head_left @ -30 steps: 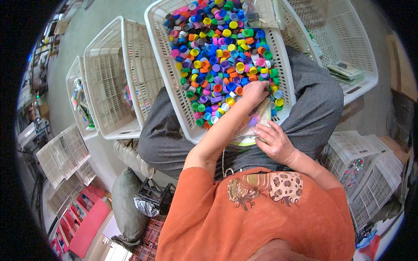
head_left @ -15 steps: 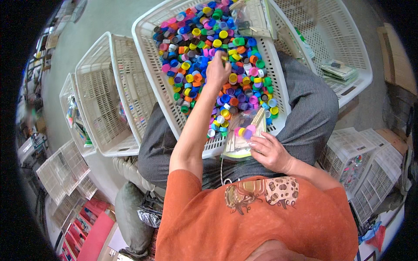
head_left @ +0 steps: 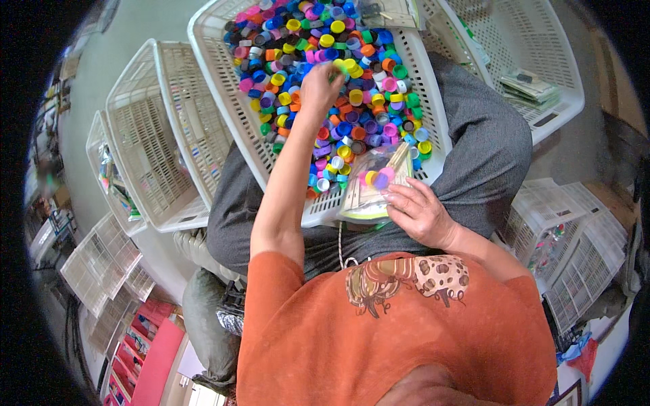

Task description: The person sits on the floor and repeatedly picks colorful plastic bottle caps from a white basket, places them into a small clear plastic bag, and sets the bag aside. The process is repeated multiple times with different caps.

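Note:
Bottle caps (head_left: 370,126) of many colours fill a white slotted plastic basket (head_left: 433,101) between my legs. My left hand (head_left: 319,89) reaches into the middle of them, its fingers closed around a blurred yellow-green cap (head_left: 347,67). Over the basket's near edge lies a clear plastic bag (head_left: 362,193). Inside it are thin wooden sticks (head_left: 399,156), a printed sheet and a few pink, yellow and purple discs. My right hand (head_left: 423,215) grips the bag's right side; its thumb is partly hidden.
Another filled bag (head_left: 389,15) lies at the basket's far right corner. White baskets stand at the left (head_left: 152,135) and the right (head_left: 535,61); the right one holds a stack of flat packs (head_left: 528,88). More crates (head_left: 575,250) are at the lower right.
My left hand has shifted slightly up and left among the caps, a yellow-green cap now at its fingertips. My right hand keeps hold of the bag. The whole view has shifted a little.

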Available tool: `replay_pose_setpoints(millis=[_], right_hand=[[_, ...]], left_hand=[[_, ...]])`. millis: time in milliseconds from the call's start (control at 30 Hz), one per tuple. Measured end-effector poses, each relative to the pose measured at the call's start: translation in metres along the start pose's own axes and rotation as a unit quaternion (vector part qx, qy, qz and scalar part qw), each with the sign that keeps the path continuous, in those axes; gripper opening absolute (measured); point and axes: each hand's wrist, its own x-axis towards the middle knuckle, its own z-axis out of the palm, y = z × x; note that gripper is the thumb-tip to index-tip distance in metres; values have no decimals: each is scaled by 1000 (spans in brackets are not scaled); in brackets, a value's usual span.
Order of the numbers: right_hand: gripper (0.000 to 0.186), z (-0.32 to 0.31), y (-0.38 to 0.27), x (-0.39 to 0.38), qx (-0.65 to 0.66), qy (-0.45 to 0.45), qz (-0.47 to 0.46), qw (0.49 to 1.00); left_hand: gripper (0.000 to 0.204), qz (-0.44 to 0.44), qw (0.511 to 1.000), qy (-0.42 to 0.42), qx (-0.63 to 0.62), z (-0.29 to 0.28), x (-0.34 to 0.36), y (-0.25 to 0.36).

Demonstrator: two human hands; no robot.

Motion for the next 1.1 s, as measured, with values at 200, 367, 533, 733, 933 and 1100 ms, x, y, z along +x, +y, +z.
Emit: replay_pose_setpoints(millis=[200, 367, 533, 733, 933, 1100], right_hand=[[15, 4, -6, 2, -29, 32, -9, 999], [15, 4, -9, 3, -29, 49, -11, 998], [12, 4, -12, 3, -33, 37, -23, 998], [16, 9, -10, 1, -16, 60, -10, 998], [17, 13, -5, -3, -14, 71, -4, 997], [11, 4, -4, -1, -20, 36, -19, 999]], left_hand=[[23, -171, 968, 14, -181, -65, -141, 9], [14, 35, 953, -67, -292, -115, -225, 118], [19, 95, 991, -35, -85, -96, -240, 147], [28, 139, 988, 52, -40, -96, -235, 170], [26, 171, 980, 87, -61, -98, -206, 165], [13, 74, 990, 63, -101, -62, -126, 115]])
